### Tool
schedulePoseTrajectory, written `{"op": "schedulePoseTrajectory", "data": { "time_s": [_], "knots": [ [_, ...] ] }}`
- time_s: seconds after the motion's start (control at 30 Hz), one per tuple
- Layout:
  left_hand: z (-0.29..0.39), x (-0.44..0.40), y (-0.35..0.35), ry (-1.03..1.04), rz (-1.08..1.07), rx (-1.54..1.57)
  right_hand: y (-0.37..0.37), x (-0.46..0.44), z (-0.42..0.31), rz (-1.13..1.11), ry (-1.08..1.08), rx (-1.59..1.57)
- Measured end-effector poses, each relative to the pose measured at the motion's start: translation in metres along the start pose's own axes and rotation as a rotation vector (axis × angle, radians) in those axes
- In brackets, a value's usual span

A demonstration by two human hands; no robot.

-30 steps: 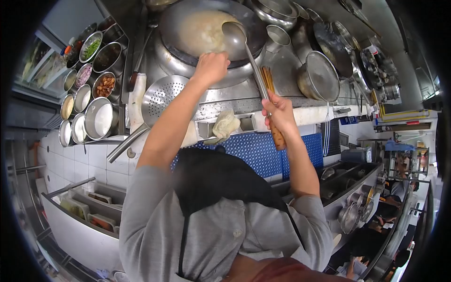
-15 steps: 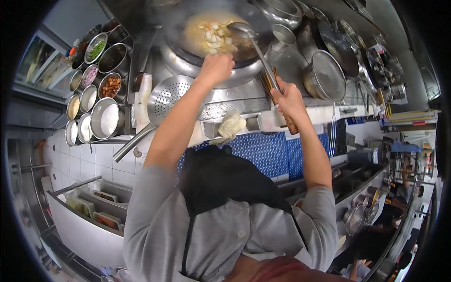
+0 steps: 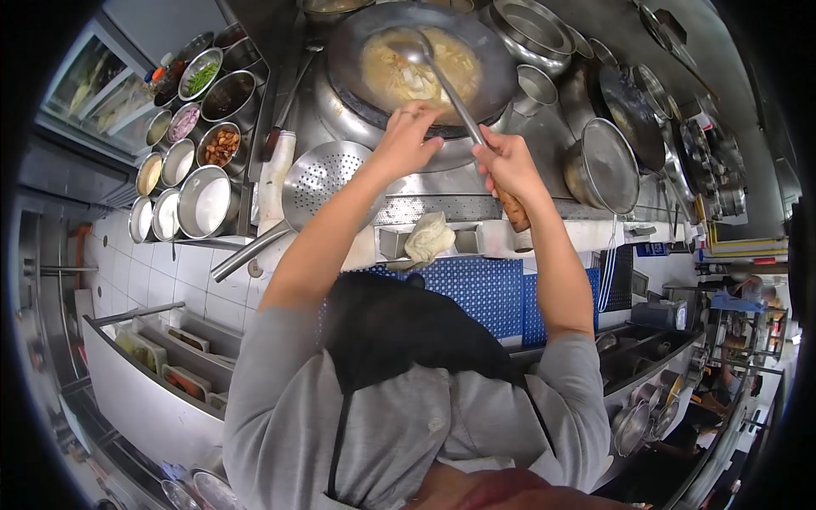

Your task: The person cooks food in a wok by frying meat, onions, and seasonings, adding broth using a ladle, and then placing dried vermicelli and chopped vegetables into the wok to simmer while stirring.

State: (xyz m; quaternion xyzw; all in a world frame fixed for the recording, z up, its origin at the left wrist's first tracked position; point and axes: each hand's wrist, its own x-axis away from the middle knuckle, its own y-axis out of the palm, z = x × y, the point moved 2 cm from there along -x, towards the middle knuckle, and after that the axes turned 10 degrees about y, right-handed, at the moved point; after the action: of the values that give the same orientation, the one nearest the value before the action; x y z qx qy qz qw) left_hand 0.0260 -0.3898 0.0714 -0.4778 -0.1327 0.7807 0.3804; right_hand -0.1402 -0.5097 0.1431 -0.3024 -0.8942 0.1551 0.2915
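Note:
A dark wok holds pale, cloudy liquid with chunks of food, the whitish ones gathered near its middle. My right hand is wrapped around the handle of a long metal ladle with a wooden grip. The ladle's bowl rests in the liquid at the wok's far side. At the near rim, my left hand has its fingers apart and nothing visible in it. Whether its fingertips touch the rim, I cannot tell.
A perforated strainer lies left of the wok, near bowls of ingredients. A crumpled cloth sits on the front ledge. To the right stand a metal pot with a mesh sieve and stacked pans.
My left hand has gone from closed at the rim to fingers spread. The ladle's bowl has shifted left and away from me, and the food lies lower in the liquid.

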Motion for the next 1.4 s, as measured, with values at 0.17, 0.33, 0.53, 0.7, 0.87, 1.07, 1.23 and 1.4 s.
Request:
{"op": "schedulePoseTrajectory", "data": {
  "time_s": [0.17, 0.33, 0.53, 0.7, 0.87, 1.07, 1.23, 1.4],
  "knots": [
    [0.044, 0.049, -0.036, -0.004, 0.117, 0.039, -0.019, 0.023, 0.012, -0.141, 0.086, 0.063],
    [0.061, 0.102, -0.038, -0.307, -0.060, 0.543, -0.018, 0.007, 0.029, 0.209, -0.134, 0.552],
    [0.063, 0.140, -0.037, -0.579, -0.369, 0.856, 0.000, 0.018, 0.017, 0.091, -0.048, 0.351],
    [0.059, 0.186, -0.067, -0.782, -0.619, 0.962, -0.028, 0.040, 0.049, 0.155, 0.013, 0.350],
    [0.041, 0.255, -0.032, -0.791, -0.774, 0.990, -0.004, -0.025, 0.040, 0.270, -0.076, 0.476],
    [0.012, 0.338, 0.012, -0.863, -0.808, 0.916, 0.000, -0.009, 0.006, 0.125, 0.071, 0.278],
    [-0.021, 0.425, 0.028, -0.611, -0.954, 0.816, 0.007, -0.044, 0.019, 0.366, -0.081, 0.410],
    [-0.030, 0.434, 0.009, -0.776, -1.024, 0.763, 0.007, -0.017, 0.001, 0.273, -0.063, 0.398]
  ]
}}
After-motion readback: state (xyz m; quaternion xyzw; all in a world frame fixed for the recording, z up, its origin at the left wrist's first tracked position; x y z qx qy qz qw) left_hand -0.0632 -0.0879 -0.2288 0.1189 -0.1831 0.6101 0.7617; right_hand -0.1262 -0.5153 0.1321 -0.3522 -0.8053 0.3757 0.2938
